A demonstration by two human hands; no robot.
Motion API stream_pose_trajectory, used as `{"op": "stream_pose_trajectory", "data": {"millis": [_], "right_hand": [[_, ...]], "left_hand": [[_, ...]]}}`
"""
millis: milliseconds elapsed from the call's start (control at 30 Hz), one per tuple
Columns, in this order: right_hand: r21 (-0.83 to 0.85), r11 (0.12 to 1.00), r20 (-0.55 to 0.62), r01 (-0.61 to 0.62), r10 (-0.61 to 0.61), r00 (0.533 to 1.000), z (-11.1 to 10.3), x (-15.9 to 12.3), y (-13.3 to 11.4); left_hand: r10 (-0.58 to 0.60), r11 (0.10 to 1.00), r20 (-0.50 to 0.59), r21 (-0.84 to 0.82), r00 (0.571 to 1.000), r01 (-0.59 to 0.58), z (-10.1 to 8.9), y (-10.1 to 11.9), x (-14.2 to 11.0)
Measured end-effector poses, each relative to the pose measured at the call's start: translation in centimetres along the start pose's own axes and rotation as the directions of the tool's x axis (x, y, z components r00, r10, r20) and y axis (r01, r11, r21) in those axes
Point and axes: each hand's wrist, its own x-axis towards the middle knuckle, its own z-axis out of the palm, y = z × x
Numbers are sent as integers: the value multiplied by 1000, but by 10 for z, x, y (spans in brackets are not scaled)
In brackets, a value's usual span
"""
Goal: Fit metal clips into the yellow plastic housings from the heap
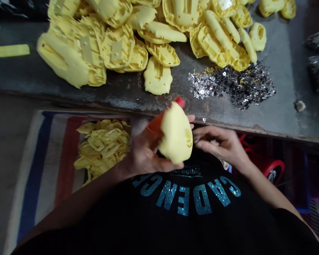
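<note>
My left hand (146, 152) is closed around a yellow plastic shell (177, 132), held up in front of my chest just off the table's front edge. A slot with small metal bits shows on the shell's right side. Behind the shell, partly hidden, is something orange-red (155, 125) with a red tip above. Close to the shell's right side, my right hand (219, 141) has thumb and forefinger pinched together. Whatever lies between those fingertips is too small and dark to make out.
Many yellow shells (117, 49) are heaped along the table (122, 94). Right of them lies a pile of small metal clips (244, 85); one loose clip (204, 120) sits at the edge. Below left, more yellow parts (106, 145) fill a striped sack (61, 159). A red object (276, 168) is below right.
</note>
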Motion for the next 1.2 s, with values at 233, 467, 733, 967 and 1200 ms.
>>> {"op": "stream_pose_trajectory", "data": {"millis": [233,467,733,967,1200], "right_hand": [[-762,535,145,365,-408,901,-60,30,28],[-753,557,134,349,-389,911,-50,48,41],[-166,963,-93,211,-229,969,-44,27,-25],[6,999,29,49,-49,998,-57,27,-56],[-46,998,137,43,-36,990,-71,29,-62]], "left_hand": [[-177,965,-157,-224,971,140,3,8,13],[-341,865,-92,-420,936,274,15,3,15],[-478,714,259,-441,839,543,21,-4,26],[-506,671,361,-406,784,620,37,-3,35],[-503,669,360,-413,786,618,47,-3,37]]}}
